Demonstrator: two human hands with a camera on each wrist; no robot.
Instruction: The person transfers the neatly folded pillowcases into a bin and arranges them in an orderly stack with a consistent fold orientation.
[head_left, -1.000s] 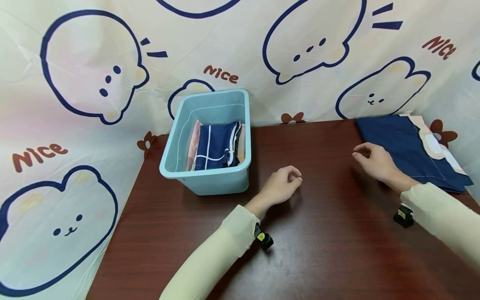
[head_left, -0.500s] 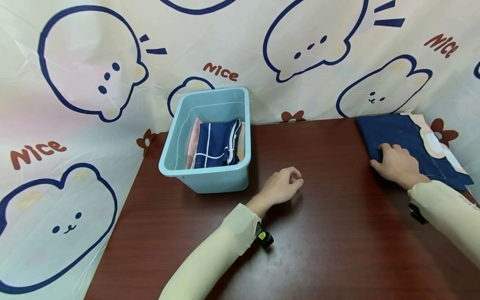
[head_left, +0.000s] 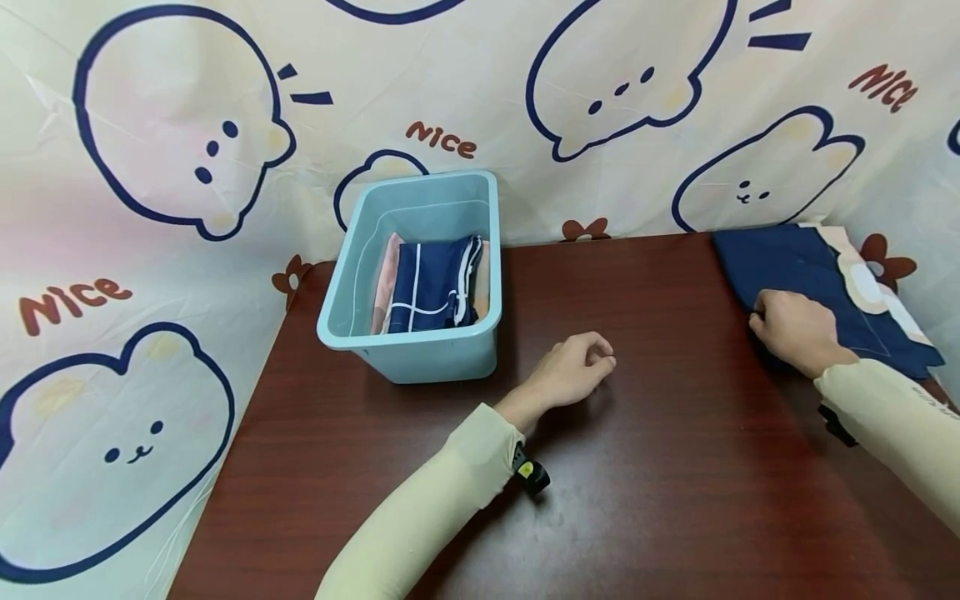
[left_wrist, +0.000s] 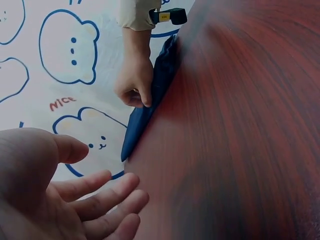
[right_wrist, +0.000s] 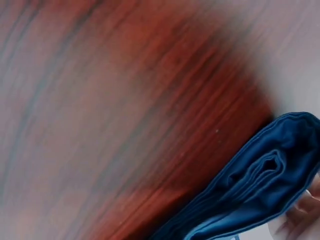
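A folded navy cloth [head_left: 787, 258] with a white and cream patterned strip along its right side lies at the table's far right corner. My right hand [head_left: 797, 332] grips its near left edge with curled fingers. In the right wrist view, the cloth's layered fold [right_wrist: 260, 175] fills the lower right, and a few blurred fingers [right_wrist: 302, 212] show beyond it. My left hand [head_left: 566, 371] is held over the middle of the table, holding nothing. Its fingers look relaxed and spread in the left wrist view, where the right hand [left_wrist: 135, 82] also appears at the cloth.
Left of my left hand stands a light blue plastic bin [head_left: 420, 354]. Inside it are a folded navy cloth with white lines [head_left: 431, 283] and pinkish folded cloths [head_left: 386, 283]. A printed curtain [head_left: 600, 192] hangs behind the dark reddish-brown table [head_left: 622, 517].
My right hand has moved right and away from me onto the navy cloth, and its fingers have curled at the cloth's edge. The left hand has shifted slightly right.
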